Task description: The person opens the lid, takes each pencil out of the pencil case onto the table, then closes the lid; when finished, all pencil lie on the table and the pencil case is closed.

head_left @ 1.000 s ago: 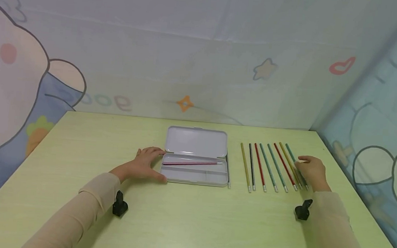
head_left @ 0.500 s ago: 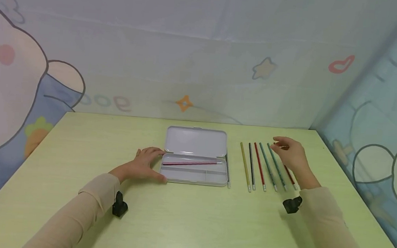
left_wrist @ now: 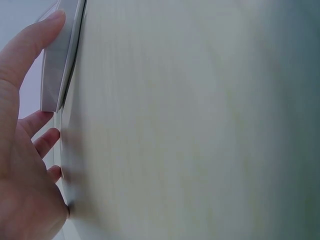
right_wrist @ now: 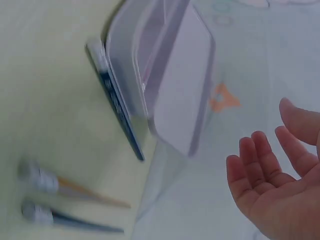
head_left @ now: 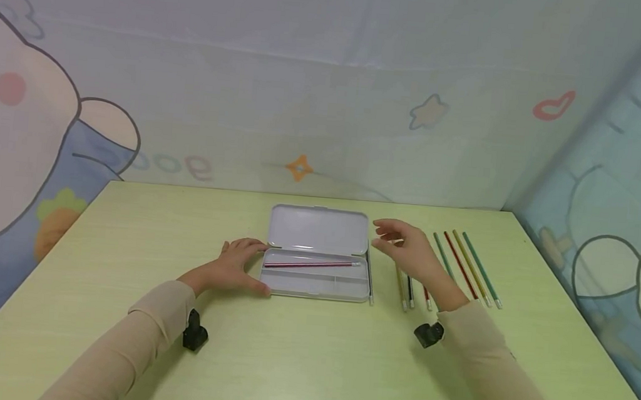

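An open white pencil case (head_left: pixel 318 230) lies on the table with its lid folded back. One red pencil (head_left: pixel 311 265) is in its rear compartment. My left hand (head_left: pixel 229 269) rests against the case's left end, fingers spread; its thumb touches the front wall in the left wrist view. My right hand (head_left: pixel 407 252) hovers right of the lid, over the loose pencils, palm bare and fingers slightly bent in the right wrist view. A dark pencil (right_wrist: pixel 117 102) lies along the case's right side. Beneath the right hand, a yellow pencil (head_left: pixel 402 289) and its neighbours are partly covered.
Further right lie a red pencil (head_left: pixel 460 264), another yellow pencil (head_left: pixel 471 266) and a teal pencil (head_left: pixel 482 270), side by side at a slant. A printed cloth (head_left: pixel 328 100) hangs behind the table's back edge.
My right hand has swept left from the far-right pencils, across the row, to beside the case lid. The pencils it passed are uncovered again. My left hand has stayed at the case.
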The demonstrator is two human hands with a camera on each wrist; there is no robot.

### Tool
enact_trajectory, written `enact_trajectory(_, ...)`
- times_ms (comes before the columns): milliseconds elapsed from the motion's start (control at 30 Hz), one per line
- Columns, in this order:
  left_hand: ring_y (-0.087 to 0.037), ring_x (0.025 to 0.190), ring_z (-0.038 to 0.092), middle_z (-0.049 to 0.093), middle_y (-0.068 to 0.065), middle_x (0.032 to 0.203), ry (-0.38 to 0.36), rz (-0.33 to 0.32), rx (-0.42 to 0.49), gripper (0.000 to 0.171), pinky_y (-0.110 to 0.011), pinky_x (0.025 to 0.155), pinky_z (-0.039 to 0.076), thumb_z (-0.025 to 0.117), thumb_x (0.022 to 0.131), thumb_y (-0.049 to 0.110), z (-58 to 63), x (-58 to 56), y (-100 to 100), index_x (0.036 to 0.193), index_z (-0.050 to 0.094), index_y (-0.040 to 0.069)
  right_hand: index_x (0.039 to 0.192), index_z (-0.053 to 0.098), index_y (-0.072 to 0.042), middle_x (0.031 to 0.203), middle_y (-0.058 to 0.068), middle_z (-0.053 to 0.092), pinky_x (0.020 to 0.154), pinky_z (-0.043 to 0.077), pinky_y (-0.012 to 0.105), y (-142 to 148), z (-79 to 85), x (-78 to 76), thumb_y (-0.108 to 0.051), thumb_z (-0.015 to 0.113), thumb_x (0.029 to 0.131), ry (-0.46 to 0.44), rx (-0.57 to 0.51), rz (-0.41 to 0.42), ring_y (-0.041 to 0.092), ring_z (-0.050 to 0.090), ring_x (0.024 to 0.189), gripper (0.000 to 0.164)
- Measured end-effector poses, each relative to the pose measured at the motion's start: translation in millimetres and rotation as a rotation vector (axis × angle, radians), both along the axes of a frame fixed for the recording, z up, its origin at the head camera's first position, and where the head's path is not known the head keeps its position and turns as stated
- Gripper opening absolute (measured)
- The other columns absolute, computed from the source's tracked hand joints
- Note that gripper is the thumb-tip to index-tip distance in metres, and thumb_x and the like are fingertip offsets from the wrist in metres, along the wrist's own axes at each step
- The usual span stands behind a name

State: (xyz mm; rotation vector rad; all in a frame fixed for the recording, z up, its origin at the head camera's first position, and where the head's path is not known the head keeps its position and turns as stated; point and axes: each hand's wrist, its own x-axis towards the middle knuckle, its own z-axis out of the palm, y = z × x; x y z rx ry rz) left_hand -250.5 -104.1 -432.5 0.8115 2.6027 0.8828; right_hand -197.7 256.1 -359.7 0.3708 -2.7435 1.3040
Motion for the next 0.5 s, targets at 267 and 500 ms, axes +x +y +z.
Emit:
enact_trajectory(267,-0.043,0.14,0.016,0.033,-0.017,0.148,0.005,0.001,0.005,0.096,-0.067,0.11,-0.003,0.084,0.068,0.048,-1.0,-0.4,-0.7,0.144,0.041,0.009,0.127,0.057,0.004,0.126,0.023,0.059,0.093,0.049,0.045,-38.2,-20.1,-3.9,-0.009,0.067,0.09,0.023,-0.04,0.17,0.036,0.059,0.111,0.04)
enact_trajectory(500,-0.043,0.14,0.015,0.034,-0.016,0.147,0.004,0.002,0.002,0.094,-0.068,0.109,-0.003,0.083,0.068,0.048,-1.9,-1.0,-0.7,0.143,0.041,0.01,0.13,0.054,0.005,0.127,0.024,0.058,0.097,0.048,0.044,-50.1,-33.8,-11.1,-0.009,0.067,0.091,-0.058,-0.048,0.242,0.035,0.056,0.116,0.044)
